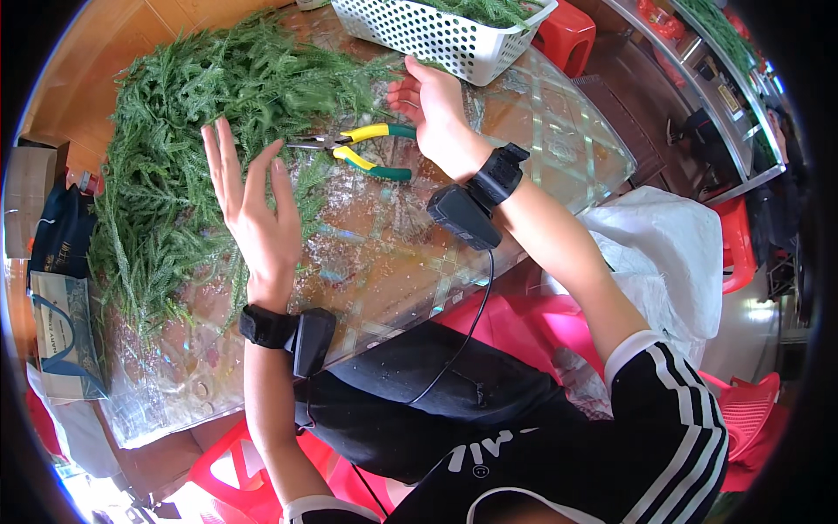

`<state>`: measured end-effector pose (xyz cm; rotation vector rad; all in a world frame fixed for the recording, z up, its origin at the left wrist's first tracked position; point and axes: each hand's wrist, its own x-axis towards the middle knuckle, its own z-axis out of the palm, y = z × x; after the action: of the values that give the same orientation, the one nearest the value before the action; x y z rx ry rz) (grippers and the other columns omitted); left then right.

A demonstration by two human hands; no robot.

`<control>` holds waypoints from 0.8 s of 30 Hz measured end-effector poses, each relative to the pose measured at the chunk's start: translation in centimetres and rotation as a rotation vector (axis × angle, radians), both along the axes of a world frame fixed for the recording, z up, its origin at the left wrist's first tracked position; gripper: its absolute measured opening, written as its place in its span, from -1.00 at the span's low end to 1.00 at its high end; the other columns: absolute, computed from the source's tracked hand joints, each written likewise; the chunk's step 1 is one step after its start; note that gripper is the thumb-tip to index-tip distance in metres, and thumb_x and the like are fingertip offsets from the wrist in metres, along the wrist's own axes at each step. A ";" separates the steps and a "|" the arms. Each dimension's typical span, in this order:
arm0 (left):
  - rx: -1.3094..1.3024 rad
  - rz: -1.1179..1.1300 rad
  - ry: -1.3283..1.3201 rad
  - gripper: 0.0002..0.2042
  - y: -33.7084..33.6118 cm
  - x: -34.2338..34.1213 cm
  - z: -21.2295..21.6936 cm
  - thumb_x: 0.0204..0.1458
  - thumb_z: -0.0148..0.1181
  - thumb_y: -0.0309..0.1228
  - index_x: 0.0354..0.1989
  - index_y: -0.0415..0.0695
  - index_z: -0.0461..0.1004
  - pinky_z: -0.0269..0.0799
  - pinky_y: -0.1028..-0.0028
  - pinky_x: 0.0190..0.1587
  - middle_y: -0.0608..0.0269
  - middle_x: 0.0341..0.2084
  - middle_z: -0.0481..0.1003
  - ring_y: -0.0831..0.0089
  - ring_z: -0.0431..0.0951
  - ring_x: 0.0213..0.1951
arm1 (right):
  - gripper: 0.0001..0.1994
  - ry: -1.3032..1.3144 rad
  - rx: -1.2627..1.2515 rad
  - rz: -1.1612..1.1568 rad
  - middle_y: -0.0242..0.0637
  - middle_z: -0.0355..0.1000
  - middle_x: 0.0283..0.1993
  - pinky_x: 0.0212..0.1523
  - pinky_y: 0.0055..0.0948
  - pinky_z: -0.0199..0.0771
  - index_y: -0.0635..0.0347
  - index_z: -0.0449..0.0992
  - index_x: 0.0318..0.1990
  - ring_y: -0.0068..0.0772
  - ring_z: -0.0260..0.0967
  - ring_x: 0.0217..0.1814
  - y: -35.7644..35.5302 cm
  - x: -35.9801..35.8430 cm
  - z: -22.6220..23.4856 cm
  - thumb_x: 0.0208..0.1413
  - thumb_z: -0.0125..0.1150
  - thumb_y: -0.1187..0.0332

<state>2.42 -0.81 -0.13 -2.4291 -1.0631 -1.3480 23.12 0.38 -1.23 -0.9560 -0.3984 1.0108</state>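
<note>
A large heap of green artificial pine sprigs covers the left and far part of the table. My left hand is over the heap's near right side, fingers stretched and spread, with nothing visible in it. Past the heap's right edge, my right hand is raised with loosely curled fingers and the thumb apart; I see nothing held. Its fingertips are close to a few outlying sprigs. Between my hands lie long-nose pliers with yellow and green handles, jaws pointing left toward the heap.
A white perforated basket holding more greenery stands at the far edge of the plastic-covered table. Red stools stand beyond and around it. Paper bags are at the left. A white sack is on the right. A cable hangs from my right wrist device.
</note>
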 end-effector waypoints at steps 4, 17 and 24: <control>-0.025 0.010 -0.035 -0.78 0.7 -0.4 -0.2 0.00 -0.03 -0.56 -0.15 -0.28 0.39 -0.03 0.19 0.19 -0.09 0.18 0.07 0.03 -0.01 0.24 | -0.81 0.005 0.001 0.005 -0.30 0.35 -0.54 -0.51 -0.56 0.35 0.22 0.32 -0.41 -0.50 0.32 -0.54 0.0 0.1 -0.2 0.11 0.03 0.28; -0.086 -0.093 -0.315 -0.95 1.1 -0.8 -0.3 0.04 -0.13 -0.60 -0.37 -0.24 0.15 0.10 0.22 0.13 -0.14 0.04 0.27 0.07 0.28 0.08 | -0.81 0.007 -0.003 0.021 -0.32 0.35 -0.56 -0.53 -0.57 0.33 0.21 0.33 -0.41 -0.50 0.31 -0.56 -0.2 0.0 0.0 0.08 0.07 0.27; -0.191 -0.081 -0.421 -0.87 1.1 -0.5 -0.5 0.11 -0.18 -0.54 -0.18 -0.25 0.17 0.16 0.24 0.10 -0.10 0.01 0.31 0.12 0.32 0.05 | -0.81 0.033 -0.005 0.009 -0.33 0.34 -0.57 -0.54 -0.57 0.33 0.20 0.34 -0.42 -0.52 0.30 -0.57 -0.4 -0.1 0.2 0.07 0.08 0.28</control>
<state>1.92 0.33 -0.64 -2.3961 -1.2457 -1.9274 22.98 -0.02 -1.08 -0.9417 -0.3732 1.0349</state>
